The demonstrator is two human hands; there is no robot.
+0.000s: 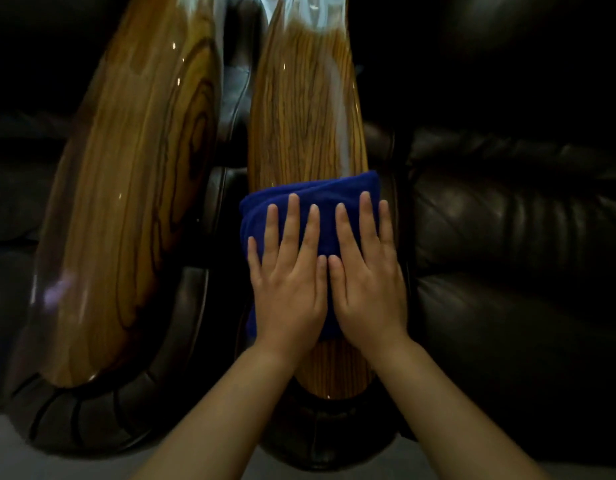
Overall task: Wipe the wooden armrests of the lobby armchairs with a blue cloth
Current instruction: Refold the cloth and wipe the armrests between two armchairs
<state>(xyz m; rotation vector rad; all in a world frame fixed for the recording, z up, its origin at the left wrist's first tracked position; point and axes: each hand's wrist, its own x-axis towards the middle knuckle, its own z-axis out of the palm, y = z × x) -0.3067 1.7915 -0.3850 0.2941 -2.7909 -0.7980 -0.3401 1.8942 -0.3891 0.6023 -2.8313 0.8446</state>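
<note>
Item: two bare forearms entering from the bottom edge, ending in left hand (pixel 288 289) and right hand (pixel 367 289), side by side, thumbs touching or nearly so. Fingers (pixel 292 220): extended and slightly spread, laid flat, palms down; pressing, not pinching. Item: blue cloth (pixel 313 209), folded into a thick pad, lying across the near half of the right-hand wooden armrest (pixel 299 116), under both hands; its far fold shows beyond the fingertips. Item: left-hand wooden armrest (pixel 126 202), glossy, strong ringed grain, just beside the first with a dark gap between; nothing on it. Item: dark leather armchair upholstery (pixel 507 220) at either side and around the rounded armrest fronts. Item: grey floor (pixel 92 455) at the bottom edge. Step in hand, as judged: wiping the right-hand armrest, cloth at its near half. Next move likely calls for an even two-handed push along the grain toward the far end, keeping the pad flat and centred; the left-hand armrest looks still to do, though this cannot be confirmed. Containers: none in view
</note>
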